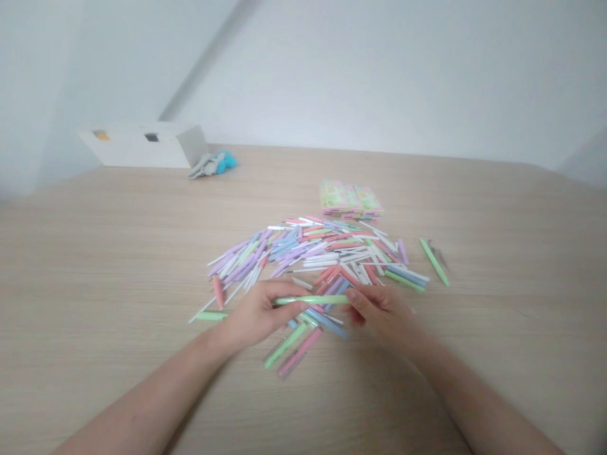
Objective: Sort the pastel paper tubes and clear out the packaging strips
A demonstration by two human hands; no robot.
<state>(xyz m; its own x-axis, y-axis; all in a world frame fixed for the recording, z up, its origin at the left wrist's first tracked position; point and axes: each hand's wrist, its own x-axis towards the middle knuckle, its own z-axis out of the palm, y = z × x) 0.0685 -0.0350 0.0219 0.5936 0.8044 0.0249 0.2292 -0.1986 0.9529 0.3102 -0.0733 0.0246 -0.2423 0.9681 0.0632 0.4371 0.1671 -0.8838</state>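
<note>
A light green pen (325, 299) lies level between my two hands, above the near side of a heap of pen parts. My left hand (258, 309) pinches its left end between thumb and fingers. At the other end, my right hand (382, 313) grips it with thumb and curled fingers. Loose purple, red, blue, green and white pen pieces (320, 259) spread in an arc just beyond my hands. Closer to me, below the held pen, lie a green pen (284, 346) and a pink pen (300, 354). The picture is slightly blurred.
Behind the heap sits a stack of green and pink printed packs (348, 199). A white box (142, 148) stands at the back left against the wall, a grey and blue crumpled item (213, 164) beside it. Another green pen (434, 261) lies apart on the right of the wooden table (502, 265).
</note>
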